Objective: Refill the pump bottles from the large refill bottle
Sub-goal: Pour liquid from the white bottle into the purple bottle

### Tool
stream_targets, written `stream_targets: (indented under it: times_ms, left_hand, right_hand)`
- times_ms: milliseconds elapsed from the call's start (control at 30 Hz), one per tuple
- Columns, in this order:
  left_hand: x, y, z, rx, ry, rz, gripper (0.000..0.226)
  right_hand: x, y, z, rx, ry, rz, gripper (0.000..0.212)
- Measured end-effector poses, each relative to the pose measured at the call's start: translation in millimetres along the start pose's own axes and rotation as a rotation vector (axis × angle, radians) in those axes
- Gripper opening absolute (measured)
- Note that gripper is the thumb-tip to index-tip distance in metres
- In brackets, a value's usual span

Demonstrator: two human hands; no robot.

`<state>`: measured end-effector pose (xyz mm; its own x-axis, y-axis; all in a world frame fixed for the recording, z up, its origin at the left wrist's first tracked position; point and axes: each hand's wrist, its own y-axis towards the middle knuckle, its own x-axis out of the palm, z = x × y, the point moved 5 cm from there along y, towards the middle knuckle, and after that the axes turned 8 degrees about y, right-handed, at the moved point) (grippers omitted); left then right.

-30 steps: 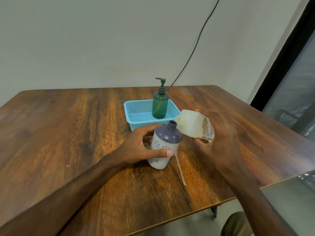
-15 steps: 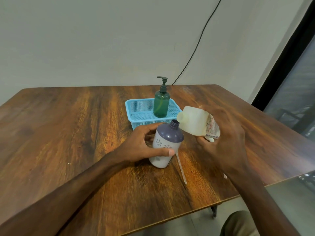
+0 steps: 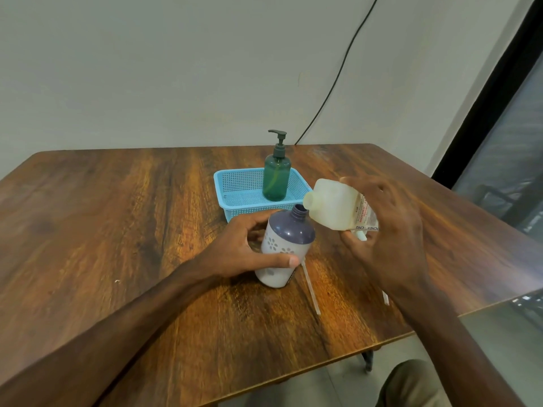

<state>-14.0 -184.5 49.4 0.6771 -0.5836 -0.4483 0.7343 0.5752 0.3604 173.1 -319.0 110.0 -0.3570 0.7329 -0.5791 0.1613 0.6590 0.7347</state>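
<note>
My left hand (image 3: 241,248) grips a white bottle with a purple shoulder (image 3: 286,242), which stands on the table with its neck uncapped. My right hand (image 3: 385,230) holds the pale translucent refill bottle (image 3: 332,205) tipped on its side. The refill bottle's open mouth sits just above and to the right of the purple bottle's neck. A green pump bottle (image 3: 276,177) with its pump on stands upright in the blue basket (image 3: 235,198) behind them.
A pump's thin dip tube (image 3: 311,289) lies on the wooden table (image 3: 117,230) right of the purple bottle. Another small white piece (image 3: 385,298) lies under my right wrist. The table's near edge runs close to my knee. A black cable hangs on the wall.
My right hand has lifted the refill bottle and tipped it further, bringing its mouth over the purple bottle's neck. My left hand has kept its grip.
</note>
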Motion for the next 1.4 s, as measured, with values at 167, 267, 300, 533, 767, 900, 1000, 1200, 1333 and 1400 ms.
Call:
stream_targets:
  times_ms: [167,267,300,533,767,900,1000,1200,1333,1400]
  left_hand:
    - [1,-1,2,0.007,-0.006,0.006,0.06]
    - [2,-1,2,0.009,-0.001,0.004,0.06]
    - [2,0,2,0.011,0.004,0.004,0.06]
    - [1,0,2,-0.002,0.014,0.002,0.061]
    - [1,0,0,-0.002,0.012,0.002,0.061]
    - [1,1,-2,-0.002,0.016,-0.001,0.061]
    - [1,1,-2,-0.006,0.024,-0.006,0.06]
    - [1,1,0,-0.001,0.032,-0.007,0.059]
    - [1,1,-1,0.002,0.028,-0.002,0.06]
    - [1,1,-1,0.003,0.034,-0.003,0.059]
  right_hand:
    - [-3,2,-5,-0.006,-0.026,-0.012,0.085]
    - [-5,4,-7,-0.012,-0.04,-0.006,0.085]
    - [-6,4,-8,-0.015,-0.041,-0.004,0.085]
    - [-6,6,-9,-0.017,-0.044,-0.006,0.085]
    - [-6,8,-10,-0.045,-0.055,0.004,0.083]
    - [-6,9,-10,-0.065,-0.069,0.01,0.083]
    - [-7,9,-11,-0.073,-0.069,0.015,0.083]
    - [-7,10,-12,-0.091,-0.077,0.021,0.083]
    - [-7,11,-13,-0.099,-0.074,0.025,0.082]
    - [-8,11,-13,-0.099,-0.072,0.03,0.081]
